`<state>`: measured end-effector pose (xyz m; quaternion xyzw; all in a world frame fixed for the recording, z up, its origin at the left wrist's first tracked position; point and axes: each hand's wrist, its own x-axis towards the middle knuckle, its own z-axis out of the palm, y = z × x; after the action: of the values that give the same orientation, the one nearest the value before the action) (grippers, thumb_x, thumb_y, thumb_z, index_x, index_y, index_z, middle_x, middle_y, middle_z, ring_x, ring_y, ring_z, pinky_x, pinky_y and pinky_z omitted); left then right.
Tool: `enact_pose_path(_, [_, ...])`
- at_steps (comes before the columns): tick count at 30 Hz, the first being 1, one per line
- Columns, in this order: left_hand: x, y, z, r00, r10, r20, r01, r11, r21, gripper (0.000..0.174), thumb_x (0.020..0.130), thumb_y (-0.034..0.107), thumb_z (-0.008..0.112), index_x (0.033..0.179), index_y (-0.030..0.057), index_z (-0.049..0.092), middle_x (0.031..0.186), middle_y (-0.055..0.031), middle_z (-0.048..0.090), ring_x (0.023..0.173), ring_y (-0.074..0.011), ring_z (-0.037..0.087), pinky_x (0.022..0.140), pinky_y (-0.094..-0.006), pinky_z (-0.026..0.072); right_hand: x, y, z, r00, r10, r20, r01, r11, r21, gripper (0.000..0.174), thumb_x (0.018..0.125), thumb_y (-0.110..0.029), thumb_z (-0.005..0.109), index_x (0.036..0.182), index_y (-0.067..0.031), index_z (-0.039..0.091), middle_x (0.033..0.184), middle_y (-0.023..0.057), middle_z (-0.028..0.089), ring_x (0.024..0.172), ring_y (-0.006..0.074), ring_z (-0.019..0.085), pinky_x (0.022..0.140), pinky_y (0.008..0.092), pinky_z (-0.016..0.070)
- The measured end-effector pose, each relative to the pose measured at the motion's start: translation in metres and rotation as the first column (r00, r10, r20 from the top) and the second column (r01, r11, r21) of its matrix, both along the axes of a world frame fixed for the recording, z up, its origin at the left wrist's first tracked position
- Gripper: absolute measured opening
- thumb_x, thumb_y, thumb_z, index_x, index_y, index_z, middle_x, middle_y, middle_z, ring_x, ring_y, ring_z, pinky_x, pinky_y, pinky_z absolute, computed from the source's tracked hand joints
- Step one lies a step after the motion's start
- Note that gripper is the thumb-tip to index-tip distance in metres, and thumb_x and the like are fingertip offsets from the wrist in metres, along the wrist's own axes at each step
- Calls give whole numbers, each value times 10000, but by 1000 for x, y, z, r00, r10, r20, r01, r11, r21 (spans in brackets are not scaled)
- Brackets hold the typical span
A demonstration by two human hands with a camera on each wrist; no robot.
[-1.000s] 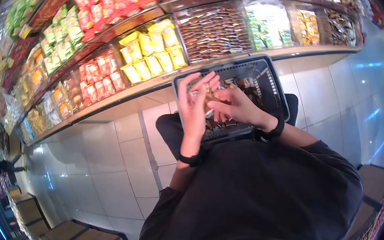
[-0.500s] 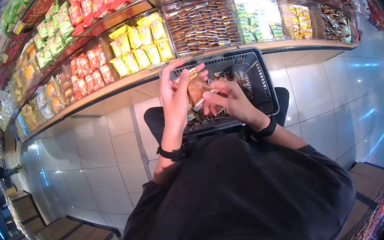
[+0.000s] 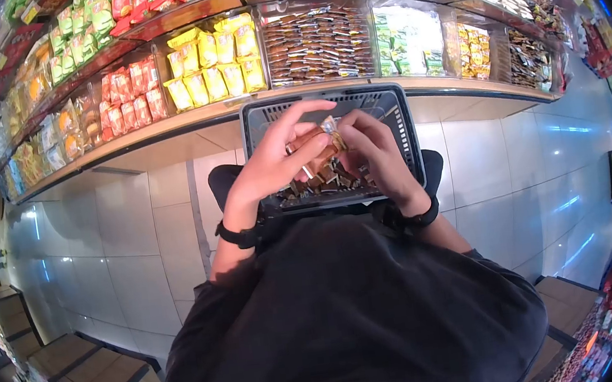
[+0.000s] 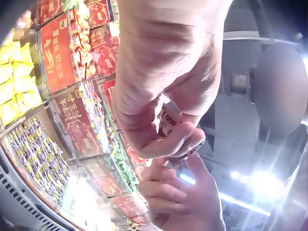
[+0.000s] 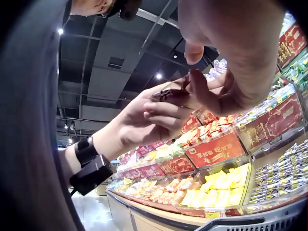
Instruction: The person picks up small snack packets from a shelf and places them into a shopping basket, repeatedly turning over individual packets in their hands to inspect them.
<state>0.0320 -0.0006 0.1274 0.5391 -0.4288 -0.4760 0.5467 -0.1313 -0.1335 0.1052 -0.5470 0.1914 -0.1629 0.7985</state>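
Note:
A small brown snack packet (image 3: 309,169) in clear wrapping is held over the shopping basket (image 3: 407,133). My left hand (image 3: 279,156) grips its body with thumb and curled fingers, and the index finger points past the far end. At the upper end, my right hand (image 3: 378,155) pinches the wrapper between thumb and finger. Printing shows on the packet (image 4: 169,122) in the left wrist view, with fingers covering much of it. From the right wrist, the packet (image 5: 166,95) lies between both hands, mostly hidden. Several similar brown packets (image 3: 329,180) lie in the basket below.
The basket rests across the person's lap, against a shelf edge (image 3: 190,120). Bins ahead hold yellow bags (image 3: 217,60), red packets (image 3: 129,106) and stacked brown packets (image 3: 318,44). Tiled floor (image 3: 121,236) stretches to both sides, with wooden crates (image 3: 100,377) behind on the left.
The packet was turned in the hands; its wrapper end now points up and right. My left hand has tilted over toward the right. The view has shifted so the basket appears further left.

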Motion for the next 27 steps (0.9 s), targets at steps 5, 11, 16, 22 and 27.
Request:
enact_pose_path(5, [-2, -6, -10, 964, 242, -113, -248, 968, -39, 450, 964, 82, 673, 1377, 72, 493, 857, -17, 651, 726, -26, 603, 470, -181, 407, 0, -1, -2, 996, 76, -43, -74, 996, 40, 214, 1047, -208, 593, 922, -34, 584, 804, 78, 683, 624, 99, 625, 538, 240, 492])
enact_pose_path(11, [0, -9, -18, 901, 399, -172, -422, 897, -130, 423, 963, 36, 669, 1355, 47, 509, 943, -39, 674, 806, -62, 656, 619, -212, 507, 0, 9, -1, 992, 126, -15, -125, 991, 46, 208, 1067, -158, 520, 988, 19, 594, 995, 203, 733, 782, 203, 726, 662, 289, 584])
enact_pose_path(16, [6, -15, -20, 912, 377, -162, -405, 889, -212, 293, 975, 11, 640, 1262, 6, 578, 875, -21, 667, 802, -59, 648, 684, -209, 506, 2, 19, 8, 979, 204, -4, -203, 979, 34, 230, 1067, -130, 498, 1145, 63, 596, 1044, 241, 727, 783, 204, 726, 624, 281, 573])
enact_pose_path(22, [10, -14, -16, 932, 327, -156, -354, 915, -194, 265, 978, 19, 634, 1242, 4, 616, 911, -31, 682, 842, -57, 636, 739, -213, 492, 3, 16, 7, 977, 211, 37, -213, 976, 46, 224, 1060, -126, 504, 1168, 47, 599, 1077, 256, 723, 767, 205, 720, 586, 263, 537])
enact_pose_path(27, [2, -18, -11, 875, 313, -369, -395, 903, -169, 338, 1060, 224, 537, 1321, 13, 572, 1097, -67, 690, 986, -91, 638, 829, -261, 507, 7, 16, 6, 993, 86, 78, -99, 976, 193, 212, 1058, -152, 493, 1119, 27, 588, 935, 131, 696, 698, 152, 626, 555, 230, 464])
